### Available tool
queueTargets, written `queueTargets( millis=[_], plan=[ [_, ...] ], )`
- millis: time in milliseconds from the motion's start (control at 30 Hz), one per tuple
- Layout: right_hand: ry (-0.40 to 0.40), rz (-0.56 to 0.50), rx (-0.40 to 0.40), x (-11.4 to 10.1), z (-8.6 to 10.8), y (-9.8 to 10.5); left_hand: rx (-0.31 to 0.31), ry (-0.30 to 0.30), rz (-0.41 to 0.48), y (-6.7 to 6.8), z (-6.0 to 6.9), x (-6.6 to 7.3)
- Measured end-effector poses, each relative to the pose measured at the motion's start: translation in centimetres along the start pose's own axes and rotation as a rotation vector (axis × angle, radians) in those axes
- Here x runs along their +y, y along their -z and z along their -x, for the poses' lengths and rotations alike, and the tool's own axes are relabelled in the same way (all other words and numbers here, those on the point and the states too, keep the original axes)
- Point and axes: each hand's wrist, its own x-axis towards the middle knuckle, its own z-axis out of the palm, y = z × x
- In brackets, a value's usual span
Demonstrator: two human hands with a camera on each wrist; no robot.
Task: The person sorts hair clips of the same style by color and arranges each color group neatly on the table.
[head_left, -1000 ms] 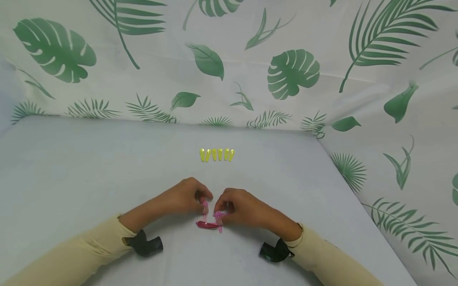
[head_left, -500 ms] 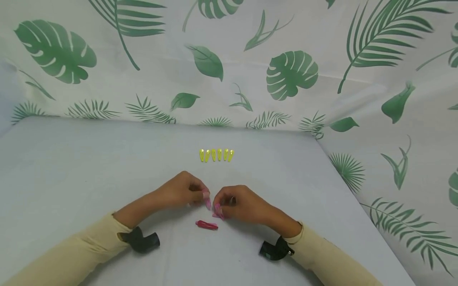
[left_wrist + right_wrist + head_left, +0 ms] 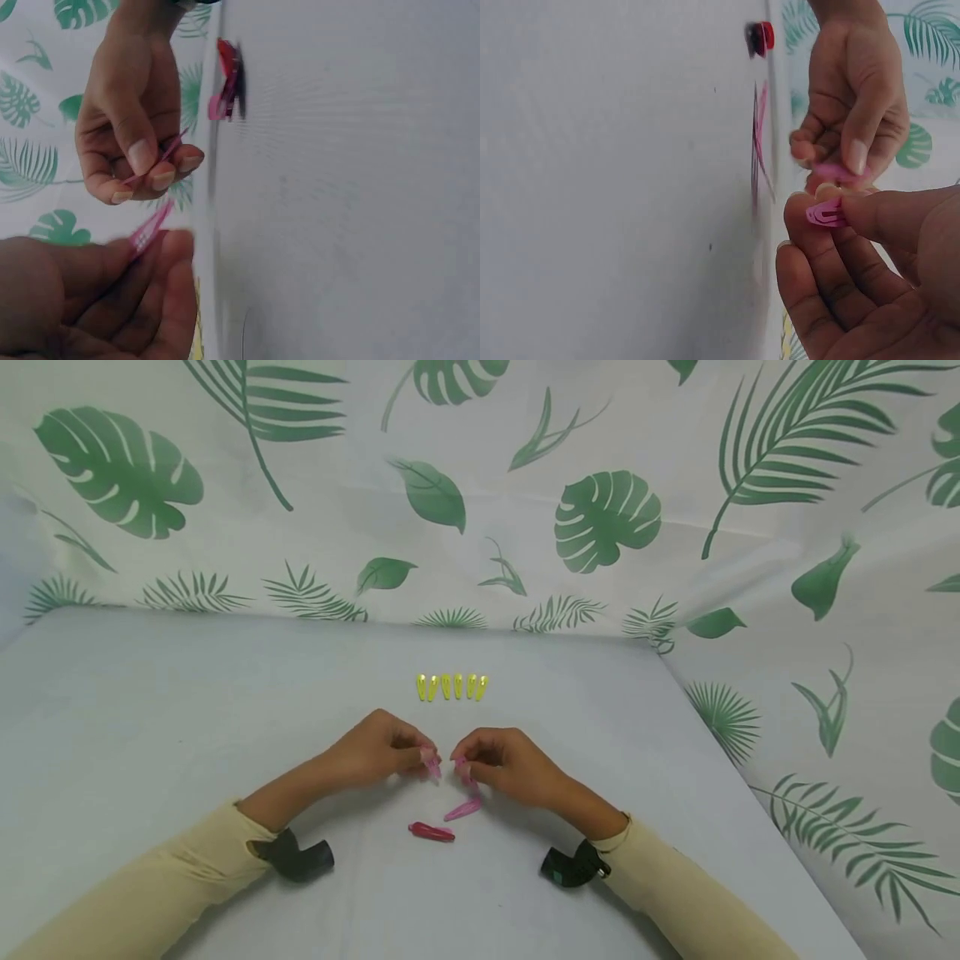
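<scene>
My left hand (image 3: 372, 752) pinches a small pink snap hair clip (image 3: 152, 229) between thumb and fingers. Facing it across a small gap, my right hand (image 3: 517, 768) pinches another pink snap hair clip (image 3: 826, 214), its slotted end showing past the thumb. Just below the right fingertips in the head view, a third pink hair clip (image 3: 462, 811) lies slanted on the table. Nearer me lies a red hair clip (image 3: 432, 832) with a bit of pink showing along its edge; how the two colours are joined or stacked is unclear.
Several yellow hair clips (image 3: 446, 687) lie in a row beyond the hands on the white table (image 3: 225, 693). A leaf-patterned cloth (image 3: 495, 502) hangs behind and along the right side. Black wrist cameras (image 3: 300, 860) jut inward from both sleeves.
Both hands have risen away from the red clip, each with a pink clip. A pink clip that was at the right fingers now lies on the table beneath them.
</scene>
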Motion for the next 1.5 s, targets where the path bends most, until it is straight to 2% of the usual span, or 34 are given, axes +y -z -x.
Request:
queueTargets(
  millis=[133, 233, 400, 533, 733, 967, 1200, 1267, 1400, 1500],
  plan=[
    [-0.012, -0.015, 0.019, 0.6, -0.2, 0.3, 0.098, -0.035, -0.036, 0.1, -0.2, 0.1],
    [-0.023, -0.008, 0.027, 0.8, -0.3, 0.5, 0.131, -0.032, -0.056, 0.3, -0.3, 0.1],
    [-0.033, -0.002, 0.036, 0.7, -0.6, 0.7, 0.14, -0.018, -0.044, 0.6, -0.4, 0.0],
    [-0.022, 0.014, 0.049, 0.7, -0.9, 0.9, 0.145, -0.031, -0.043, 0.6, -0.7, -0.2],
    [-0.005, 0.0, 0.055, 0.8, -1.8, 1.2, 0.16, -0.004, -0.021, 0.6, -1.4, -0.4],
    [0.003, -0.014, 0.058, 1.0, -2.9, 1.4, 0.206, 0.002, -0.108, 0.6, -2.2, -0.3],
    [0.004, 0.05, 0.1, 1.2, -4.2, 1.1, 0.213, 0.02, -0.054, 0.7, -2.9, -0.8],
    [-0.006, 0.072, 0.113, 1.0, -4.5, 1.0, 0.217, 0.013, -0.049, 0.8, -3.2, -0.9],
    [-0.002, 0.079, 0.122, -1.3, -4.3, 1.0, 0.24, 0.006, -0.071, 1.0, -3.7, -1.2],
    [0.017, 0.069, 0.121, -0.9, -4.9, 1.0, 0.257, 0.026, -0.067, 1.1, -3.9, -1.2]
  ],
)
